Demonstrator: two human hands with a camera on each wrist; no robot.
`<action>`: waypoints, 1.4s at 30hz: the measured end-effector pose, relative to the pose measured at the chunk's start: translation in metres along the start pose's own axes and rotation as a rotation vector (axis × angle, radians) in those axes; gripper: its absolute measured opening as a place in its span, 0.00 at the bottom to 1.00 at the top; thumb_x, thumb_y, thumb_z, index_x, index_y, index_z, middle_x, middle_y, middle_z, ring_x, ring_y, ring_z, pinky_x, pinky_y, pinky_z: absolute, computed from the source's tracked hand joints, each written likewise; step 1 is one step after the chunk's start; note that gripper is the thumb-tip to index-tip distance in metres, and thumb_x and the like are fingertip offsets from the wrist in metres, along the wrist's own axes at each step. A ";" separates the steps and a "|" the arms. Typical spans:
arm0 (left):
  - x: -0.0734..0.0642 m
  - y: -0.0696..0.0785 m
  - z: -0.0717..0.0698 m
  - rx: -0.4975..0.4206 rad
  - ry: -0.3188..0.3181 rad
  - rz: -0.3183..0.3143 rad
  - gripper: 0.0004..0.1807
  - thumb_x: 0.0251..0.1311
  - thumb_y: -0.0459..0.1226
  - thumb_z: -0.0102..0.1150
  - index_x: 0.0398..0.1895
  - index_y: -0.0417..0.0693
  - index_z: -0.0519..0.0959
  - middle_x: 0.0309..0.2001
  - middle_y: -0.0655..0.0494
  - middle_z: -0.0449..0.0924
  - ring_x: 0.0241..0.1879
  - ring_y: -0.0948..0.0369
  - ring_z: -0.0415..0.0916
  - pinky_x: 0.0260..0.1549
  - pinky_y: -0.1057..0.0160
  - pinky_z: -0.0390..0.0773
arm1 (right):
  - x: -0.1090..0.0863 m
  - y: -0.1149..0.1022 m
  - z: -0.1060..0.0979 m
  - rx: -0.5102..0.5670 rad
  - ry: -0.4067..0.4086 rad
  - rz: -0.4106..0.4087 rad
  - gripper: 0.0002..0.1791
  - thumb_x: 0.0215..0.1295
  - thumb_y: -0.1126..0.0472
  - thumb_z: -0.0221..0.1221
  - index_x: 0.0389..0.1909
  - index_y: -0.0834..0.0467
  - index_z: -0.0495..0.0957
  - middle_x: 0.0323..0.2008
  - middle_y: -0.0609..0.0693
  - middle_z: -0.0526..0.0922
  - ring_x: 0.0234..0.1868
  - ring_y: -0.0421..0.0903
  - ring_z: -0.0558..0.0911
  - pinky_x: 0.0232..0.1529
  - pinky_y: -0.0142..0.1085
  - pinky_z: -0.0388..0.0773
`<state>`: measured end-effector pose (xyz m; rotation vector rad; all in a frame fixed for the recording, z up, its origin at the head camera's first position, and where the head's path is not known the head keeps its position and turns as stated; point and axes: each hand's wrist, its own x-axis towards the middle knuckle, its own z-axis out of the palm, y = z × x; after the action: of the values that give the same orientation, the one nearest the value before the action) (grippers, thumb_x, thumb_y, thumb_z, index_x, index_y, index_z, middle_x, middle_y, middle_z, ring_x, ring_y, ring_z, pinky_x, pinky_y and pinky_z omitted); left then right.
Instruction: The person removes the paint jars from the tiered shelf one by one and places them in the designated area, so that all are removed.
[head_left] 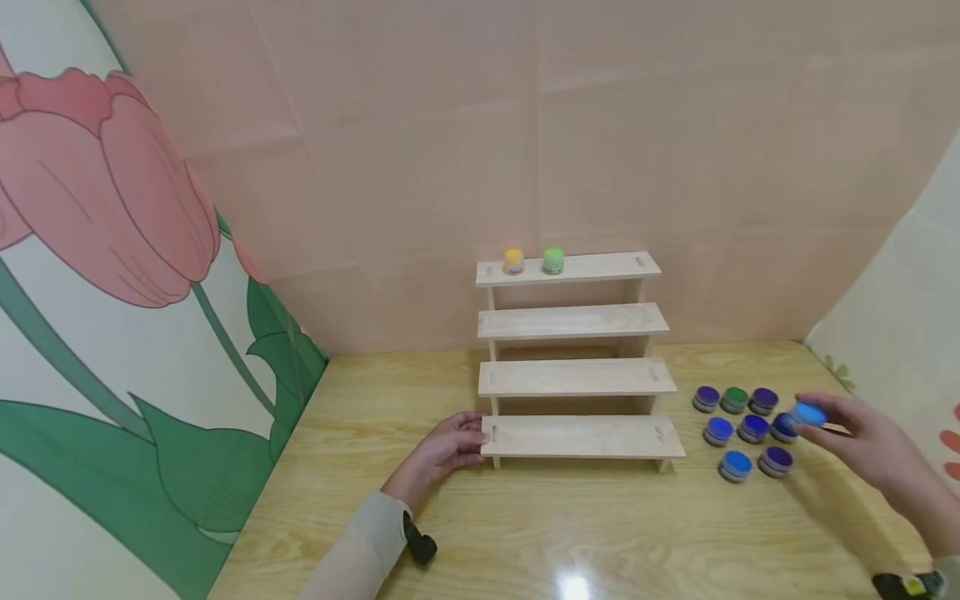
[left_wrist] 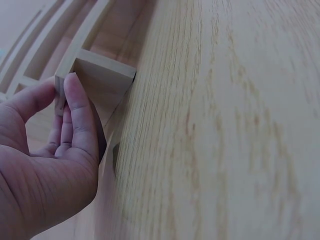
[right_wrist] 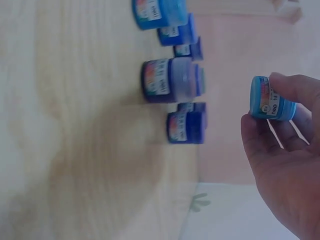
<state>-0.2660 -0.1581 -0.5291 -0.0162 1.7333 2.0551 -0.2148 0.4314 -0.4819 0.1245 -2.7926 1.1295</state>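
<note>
A four-tier wooden display rack [head_left: 581,379] stands on the table. My left hand [head_left: 450,446] pinches the left end of its lowest shelf; in the left wrist view the thumb and fingers [left_wrist: 77,100] lie on either face of the board's end. My right hand [head_left: 862,437] holds a light blue paint jar [right_wrist: 265,97] between thumb and fingers, raised off the table at the right edge of a group of jars. On the top shelf sit a yellow jar [head_left: 513,262] and a green jar [head_left: 553,261], both toward the left.
Right of the rack, several lidded paint jars stand in loose rows: mostly blue and purple ones [head_left: 753,428], plus a dark green one [head_left: 734,400]. A pink-covered wall [head_left: 405,208] rises behind the table [head_left: 375,383]. A tulip-patterned panel [head_left: 142,333] borders the left side.
</note>
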 end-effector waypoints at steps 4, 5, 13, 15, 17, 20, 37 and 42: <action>0.001 -0.001 0.000 0.000 0.005 -0.001 0.29 0.64 0.28 0.61 0.69 0.38 0.68 0.45 0.53 0.77 0.34 0.61 0.80 0.30 0.66 0.84 | -0.003 0.011 0.003 -0.004 -0.015 0.025 0.36 0.72 0.49 0.61 0.70 0.69 0.64 0.53 0.34 0.68 0.43 0.13 0.60 0.32 0.18 0.74; 0.001 -0.001 0.000 -0.003 0.007 -0.001 0.29 0.64 0.27 0.61 0.68 0.39 0.68 0.45 0.53 0.77 0.33 0.61 0.80 0.30 0.66 0.84 | -0.004 0.014 0.004 -0.003 -0.019 0.027 0.37 0.72 0.49 0.61 0.70 0.69 0.64 0.52 0.32 0.68 0.43 0.13 0.60 0.32 0.18 0.74; 0.001 -0.002 0.001 -0.003 0.016 0.000 0.29 0.63 0.27 0.61 0.68 0.38 0.69 0.44 0.53 0.76 0.32 0.61 0.79 0.29 0.67 0.84 | -0.010 0.038 0.009 0.044 -0.011 0.005 0.32 0.70 0.55 0.64 0.65 0.71 0.68 0.44 0.12 0.66 0.42 0.11 0.62 0.32 0.16 0.70; 0.001 -0.001 0.001 -0.005 0.019 -0.002 0.29 0.63 0.27 0.61 0.68 0.38 0.69 0.44 0.53 0.76 0.33 0.61 0.79 0.29 0.66 0.84 | -0.011 0.044 0.010 0.061 -0.001 -0.023 0.29 0.69 0.58 0.64 0.63 0.72 0.70 0.44 0.13 0.68 0.43 0.11 0.64 0.33 0.15 0.70; 0.001 -0.002 0.000 0.000 0.020 0.000 0.28 0.64 0.27 0.61 0.68 0.38 0.69 0.44 0.53 0.76 0.33 0.61 0.80 0.29 0.66 0.84 | -0.012 0.048 0.011 0.071 0.004 -0.037 0.28 0.69 0.59 0.65 0.61 0.73 0.71 0.45 0.13 0.68 0.43 0.11 0.65 0.34 0.15 0.70; 0.001 -0.002 0.000 0.005 0.023 0.002 0.28 0.64 0.27 0.61 0.67 0.39 0.69 0.44 0.53 0.76 0.33 0.61 0.80 0.29 0.66 0.84 | -0.013 0.054 0.012 0.054 0.003 -0.036 0.29 0.68 0.59 0.65 0.61 0.74 0.71 0.44 0.12 0.66 0.43 0.11 0.65 0.34 0.14 0.69; 0.003 -0.002 -0.001 0.003 0.015 0.006 0.29 0.64 0.27 0.61 0.68 0.38 0.68 0.45 0.53 0.76 0.33 0.61 0.80 0.29 0.67 0.84 | -0.009 0.073 0.015 -0.086 -0.028 0.092 0.37 0.69 0.48 0.64 0.65 0.73 0.67 0.49 0.50 0.82 0.40 0.16 0.66 0.29 0.18 0.67; 0.003 -0.002 0.000 0.003 0.016 0.002 0.29 0.64 0.27 0.61 0.69 0.38 0.68 0.45 0.52 0.76 0.33 0.61 0.80 0.29 0.67 0.84 | -0.010 0.077 0.016 0.002 -0.012 0.054 0.33 0.67 0.54 0.67 0.62 0.74 0.69 0.42 0.17 0.71 0.38 0.11 0.62 0.31 0.16 0.69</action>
<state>-0.2680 -0.1573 -0.5317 -0.0299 1.7468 2.0596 -0.2159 0.4751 -0.5476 0.0558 -2.8218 1.1469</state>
